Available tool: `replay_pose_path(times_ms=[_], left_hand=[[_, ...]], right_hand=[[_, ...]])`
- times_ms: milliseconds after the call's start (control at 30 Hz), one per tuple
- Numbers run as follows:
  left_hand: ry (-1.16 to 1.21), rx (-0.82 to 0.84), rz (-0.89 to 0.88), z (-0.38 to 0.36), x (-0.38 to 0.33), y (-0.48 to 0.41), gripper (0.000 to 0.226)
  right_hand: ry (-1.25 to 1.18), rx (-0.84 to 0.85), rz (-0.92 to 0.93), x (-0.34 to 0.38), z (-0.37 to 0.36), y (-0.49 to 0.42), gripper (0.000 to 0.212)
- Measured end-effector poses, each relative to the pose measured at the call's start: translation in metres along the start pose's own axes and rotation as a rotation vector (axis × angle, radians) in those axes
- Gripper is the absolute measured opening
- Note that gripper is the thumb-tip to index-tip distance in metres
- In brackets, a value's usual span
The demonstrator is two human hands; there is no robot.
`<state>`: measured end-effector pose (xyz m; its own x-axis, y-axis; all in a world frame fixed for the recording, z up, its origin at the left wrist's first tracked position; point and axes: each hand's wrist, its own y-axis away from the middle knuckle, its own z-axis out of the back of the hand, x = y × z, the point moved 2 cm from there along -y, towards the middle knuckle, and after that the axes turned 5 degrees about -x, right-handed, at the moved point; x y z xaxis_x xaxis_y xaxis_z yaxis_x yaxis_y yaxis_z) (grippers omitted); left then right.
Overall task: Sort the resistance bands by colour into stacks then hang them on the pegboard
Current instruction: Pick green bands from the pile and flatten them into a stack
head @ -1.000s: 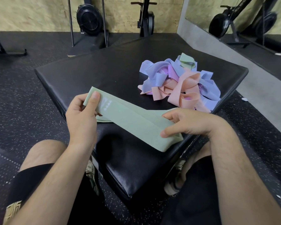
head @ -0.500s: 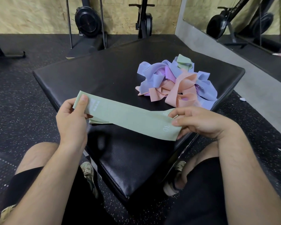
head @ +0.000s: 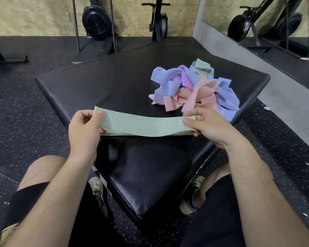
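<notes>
A black padded block (head: 132, 82) with a faintly textured vinyl skin sits on the speckled black rubber floor (head: 25, 107), one corner pointing toward me between my knees. On its far right part lies a loose pile of bands (head: 194, 90) — lilac-blue loops (head: 166, 81) tangled with pink loops (head: 202, 91), a purple band (head: 184, 80) in the middle and one pale green loop (head: 202, 66) at the far top. The pile reaches close to the block's right edge. Nearer me, a flat green strip (head: 112, 134) lies on the padding, mostly hidden under the green band (head: 143, 125) that my left hand (head: 84, 129) and right hand (head: 209, 127) pinch at its ends just above it.
</notes>
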<state>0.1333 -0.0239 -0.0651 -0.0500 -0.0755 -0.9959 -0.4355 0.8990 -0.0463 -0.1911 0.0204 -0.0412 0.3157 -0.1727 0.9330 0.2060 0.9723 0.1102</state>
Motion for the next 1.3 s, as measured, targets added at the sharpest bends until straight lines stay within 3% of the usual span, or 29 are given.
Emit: replay_pose_path(times_ms=[133,400,767,1000,1300], left_hand=[[-0.139,-0.025,0.000,0.005,0.003,-0.009,0.016],[-0.521,0.052,-0.073,0.003,0.011,-0.019,0.016],[-0.609,0.060,-0.283,0.002,0.017,-0.015,0.021],[-0.679,0.070,-0.378,0.003,0.021,-0.011,0.016],[-0.747,0.128,-0.465,0.005,0.020,0.001,0.006]], right_hand=[[-0.035,-0.160,0.031,-0.004,0.009,-0.006,0.021],[0.318,-0.269,0.049,-0.015,0.006,-0.011,0.022],[0.333,-0.300,0.111,-0.020,-0.001,-0.011,0.018],[0.478,-0.316,0.196,-0.021,-0.003,-0.008,0.004],[0.585,-0.272,0.156,-0.028,0.000,-0.007,0.013]])
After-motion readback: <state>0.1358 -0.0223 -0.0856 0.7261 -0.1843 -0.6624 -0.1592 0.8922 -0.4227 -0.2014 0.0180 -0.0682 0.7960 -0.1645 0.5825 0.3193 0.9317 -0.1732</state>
